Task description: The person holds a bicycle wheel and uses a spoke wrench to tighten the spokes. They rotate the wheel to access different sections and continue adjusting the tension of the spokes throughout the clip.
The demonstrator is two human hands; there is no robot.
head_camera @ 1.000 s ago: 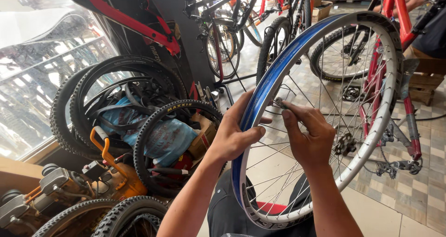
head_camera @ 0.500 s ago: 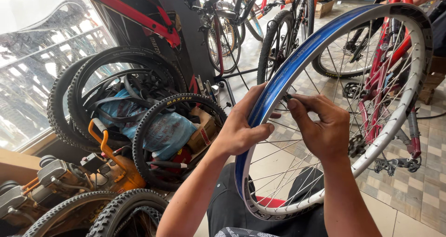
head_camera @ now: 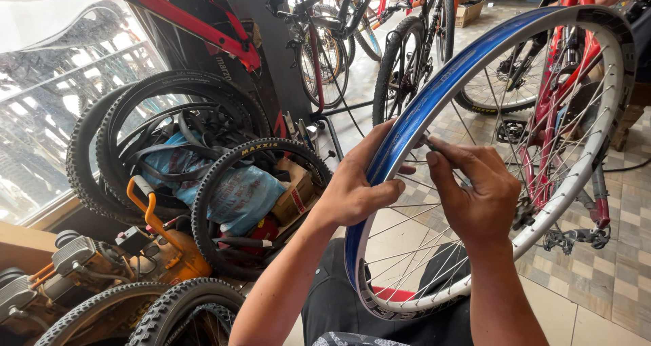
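Blue-lined and silver-walled, the big bare spoked bicycle rim [head_camera: 434, 102] fills the right half of the view, standing upright between the person's knees, its top arc at about one o'clock and its low edge at six. The work looks to be at the rim-fitting stage, around the inner channel. The left hand [head_camera: 356, 187], at the centre, is clenched over the rim's blue edge, thumb wrapped beneath it to steady the wheel. The right hand [head_camera: 478, 197], at three o'clock of it, pinches a small dark part [head_camera: 428, 143] against the channel; what that part is cannot be told. By my judgement, the next move calls for a steady rim and fine fingertip pressure at that one spot.

The floor is pale patterned tile [head_camera: 610, 278], showing at four o'clock. At nine o'clock lies a heap of black knobbly tyres [head_camera: 169, 149] round a blue plastic bag [head_camera: 234, 193], with an orange compressor [head_camera: 159, 244] below. Red-framed bicycles [head_camera: 563, 82] stand at twelve to two o'clock.
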